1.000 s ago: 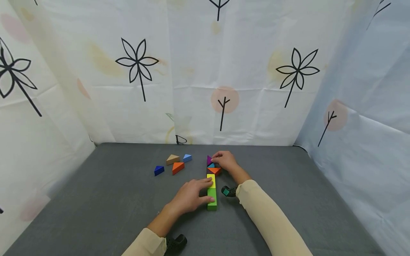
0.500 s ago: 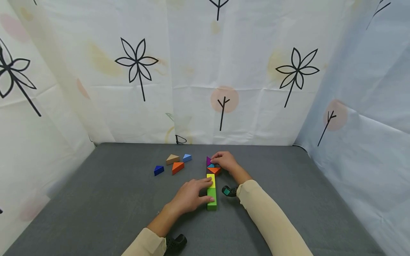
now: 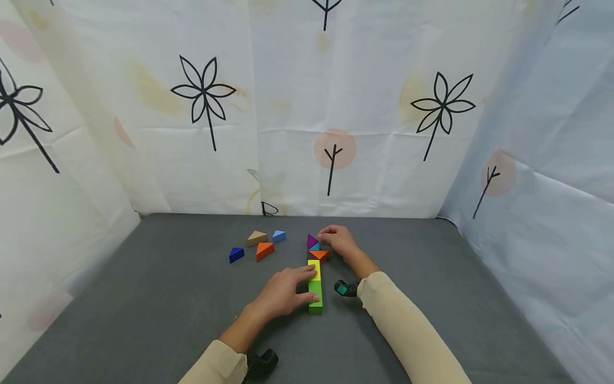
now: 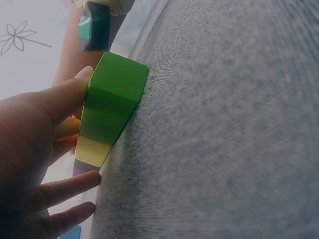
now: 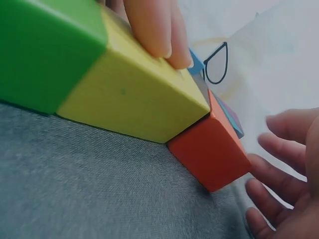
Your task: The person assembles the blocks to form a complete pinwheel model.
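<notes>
In the head view a row of wooden blocks runs away from me: a green block (image 3: 315, 306), a yellow block (image 5: 134, 94), an orange triangle block (image 3: 319, 255), a small blue triangle block (image 3: 315, 247) and a purple triangle block (image 3: 312, 241) at the far end. My left hand (image 3: 283, 293) lies at the row's left, with fingertips on the yellow block's top and the thumb on the green one. Just right of the purple triangle is my right hand (image 3: 339, 241), its fingers loosely bent with nothing between them; the right wrist view shows them spread beside the orange triangle.
Left of the row lie a tan triangle block (image 3: 257, 238), a light blue one (image 3: 279, 236), a red-orange one (image 3: 265, 250) and a dark blue one (image 3: 236, 255). Patterned white cloth (image 3: 288, 106) walls in the grey tabletop (image 3: 168, 304) at back and sides.
My right fingertips have come away from the purple triangle, slightly to the right. The left hand keeps its place on the yellow and green blocks.
</notes>
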Demonstrator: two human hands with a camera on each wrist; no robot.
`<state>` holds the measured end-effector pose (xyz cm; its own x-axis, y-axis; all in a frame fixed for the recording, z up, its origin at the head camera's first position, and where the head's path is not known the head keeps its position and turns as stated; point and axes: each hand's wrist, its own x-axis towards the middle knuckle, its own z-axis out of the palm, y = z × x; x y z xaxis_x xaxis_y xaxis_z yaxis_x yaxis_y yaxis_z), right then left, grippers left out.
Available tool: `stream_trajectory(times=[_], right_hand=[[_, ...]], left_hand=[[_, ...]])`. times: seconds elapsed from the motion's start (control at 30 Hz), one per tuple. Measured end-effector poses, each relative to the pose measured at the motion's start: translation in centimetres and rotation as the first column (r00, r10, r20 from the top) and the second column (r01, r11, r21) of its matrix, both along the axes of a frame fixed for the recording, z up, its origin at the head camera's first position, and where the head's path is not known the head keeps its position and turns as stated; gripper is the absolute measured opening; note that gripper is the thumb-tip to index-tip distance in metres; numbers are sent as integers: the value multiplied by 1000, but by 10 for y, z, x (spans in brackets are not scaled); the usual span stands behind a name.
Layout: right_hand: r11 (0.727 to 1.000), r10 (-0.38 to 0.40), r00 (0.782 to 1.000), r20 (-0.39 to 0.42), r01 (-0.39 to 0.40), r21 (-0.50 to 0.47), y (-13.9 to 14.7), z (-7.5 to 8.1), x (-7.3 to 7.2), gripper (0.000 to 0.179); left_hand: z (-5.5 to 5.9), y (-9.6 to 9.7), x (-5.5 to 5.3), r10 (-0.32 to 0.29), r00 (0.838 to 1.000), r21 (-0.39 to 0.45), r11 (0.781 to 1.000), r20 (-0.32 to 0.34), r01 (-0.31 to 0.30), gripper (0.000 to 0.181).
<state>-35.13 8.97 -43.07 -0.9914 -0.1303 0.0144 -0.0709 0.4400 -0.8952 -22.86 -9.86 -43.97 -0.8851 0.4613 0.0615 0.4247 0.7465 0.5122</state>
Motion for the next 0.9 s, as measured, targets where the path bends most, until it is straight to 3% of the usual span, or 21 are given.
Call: stream_trajectory(times=[0.17, 0.43, 0.67, 0.9], right_hand=[[999, -35, 996, -85, 35, -7, 7, 2, 8, 16], [998, -25, 983, -184, 33, 45, 18, 4, 37, 13], [990, 104, 983, -150, -88, 110, 20, 3, 64, 14], [961, 244, 963, -113, -225, 162, 22, 1, 88, 23]], left_hand=[[1, 1, 0, 26, 1000, 0, 1000, 8, -26, 64], [5, 3, 3, 28, 999, 26, 999, 21, -29, 61], [9, 4, 3, 27, 999, 50, 998, 43, -29, 58], [8, 0, 0, 32, 999, 108, 994, 23, -34, 52]])
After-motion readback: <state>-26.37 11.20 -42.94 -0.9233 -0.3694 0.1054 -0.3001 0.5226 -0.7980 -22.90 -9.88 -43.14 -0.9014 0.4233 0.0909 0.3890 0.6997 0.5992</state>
